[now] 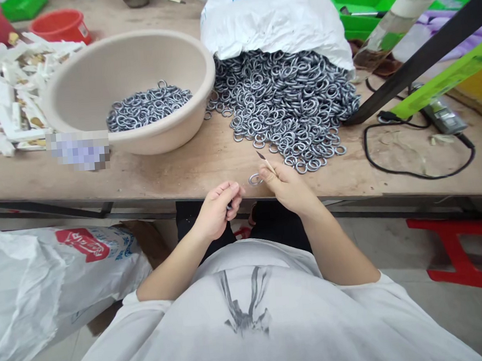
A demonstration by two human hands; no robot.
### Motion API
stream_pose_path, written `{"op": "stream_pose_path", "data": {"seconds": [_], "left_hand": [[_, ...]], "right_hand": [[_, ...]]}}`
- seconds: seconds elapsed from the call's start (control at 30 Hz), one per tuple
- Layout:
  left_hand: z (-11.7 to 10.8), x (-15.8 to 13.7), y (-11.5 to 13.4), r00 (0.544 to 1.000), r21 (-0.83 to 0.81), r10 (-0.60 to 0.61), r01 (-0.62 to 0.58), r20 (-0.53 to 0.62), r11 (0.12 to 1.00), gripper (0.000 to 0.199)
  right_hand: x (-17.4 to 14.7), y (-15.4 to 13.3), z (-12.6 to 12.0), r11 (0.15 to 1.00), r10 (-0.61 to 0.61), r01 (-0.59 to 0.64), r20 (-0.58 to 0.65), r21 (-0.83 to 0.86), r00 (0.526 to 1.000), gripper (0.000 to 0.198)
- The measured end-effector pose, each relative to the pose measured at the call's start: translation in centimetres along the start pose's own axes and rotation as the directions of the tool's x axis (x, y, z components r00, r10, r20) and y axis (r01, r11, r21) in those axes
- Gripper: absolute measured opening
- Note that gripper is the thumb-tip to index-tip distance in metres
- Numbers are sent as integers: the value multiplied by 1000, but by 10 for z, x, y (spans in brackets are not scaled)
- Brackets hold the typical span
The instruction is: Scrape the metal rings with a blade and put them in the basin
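My right hand (287,184) is closed around a thin pale-handled tool (269,165), whose dark pointed tip sticks up past the thumb. At its fingertips, a single grey ring (254,179) appears over the table's front edge; I cannot tell whether it is pinched or lying there. Slightly lower and to the left, my left hand (220,208) has its fingers curled and pressed together. A small dark bit shows between them, too hidden to name. Just beyond the right hand, a heap of grey rings (289,105) spills from a white sack (273,21).
A beige basin (167,136) with more rings stands left of the heap. White offcuts (8,103) and a red bowl (59,25) lie farther left. To the right are a dark slanted post (422,55), a black cable (414,175) and a small grey device (445,115).
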State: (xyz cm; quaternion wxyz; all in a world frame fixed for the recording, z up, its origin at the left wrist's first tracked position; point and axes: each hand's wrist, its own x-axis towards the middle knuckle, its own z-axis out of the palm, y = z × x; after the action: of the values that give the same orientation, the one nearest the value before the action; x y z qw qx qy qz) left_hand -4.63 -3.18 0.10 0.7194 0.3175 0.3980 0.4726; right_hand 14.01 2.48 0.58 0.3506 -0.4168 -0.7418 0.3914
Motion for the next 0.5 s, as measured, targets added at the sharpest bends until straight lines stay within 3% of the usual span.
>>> {"op": "stream_pose_path", "data": {"seconds": [0.07,0.17,0.3,0.5], "left_hand": [[1,-1,-2,996,23,-36,34,85,999,51],[4,-3,-1,967,-47,-122,136,223,990,57],[9,-6,4,936,-168,-194,250,293,954,52],[15,-4,-3,989,-157,-46,69,143,985,48]], "right_hand": [[-4,-5,8,935,-24,-15,105,354,994,41],[-7,-14,22,819,-52,-51,163,571,985,44],[-8,-16,33,782,-22,-52,111,621,994,47],[-12,-15,35,782,24,-49,49,622,999,40]]}}
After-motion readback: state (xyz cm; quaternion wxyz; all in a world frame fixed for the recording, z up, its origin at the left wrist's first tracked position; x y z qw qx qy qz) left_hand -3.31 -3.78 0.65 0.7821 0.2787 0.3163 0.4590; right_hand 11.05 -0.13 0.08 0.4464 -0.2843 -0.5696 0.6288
